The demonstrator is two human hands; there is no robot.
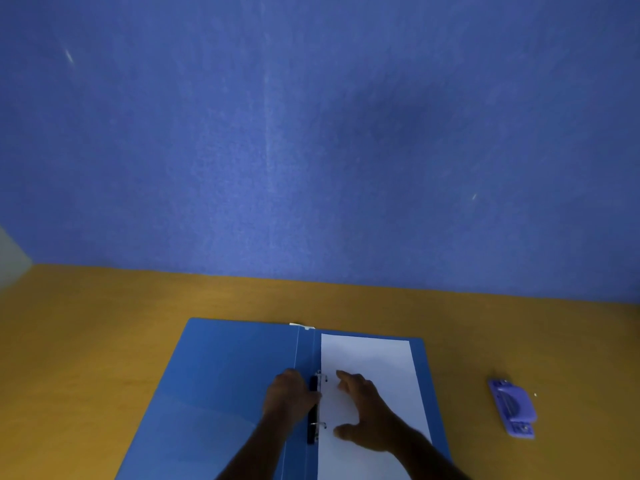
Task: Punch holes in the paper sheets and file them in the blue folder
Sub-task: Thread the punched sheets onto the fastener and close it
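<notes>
The blue folder [225,382] lies open on the wooden table. White paper [377,362] rests on its right half, its left edge at the black ring clip [313,410] along the spine. My left hand [289,398] sits on the clip, fingers curled over its bar. My right hand [363,410] is spread above the sheet, with fingertips and thumb touching the paper near the two metal rings. A purple hole punch [512,408] stands on the table to the right, apart from the folder.
The brown table [86,341] runs back to a blue wall [311,150]. A pale object [10,258] shows at the far left edge. A small white speck [535,395] lies beside the punch.
</notes>
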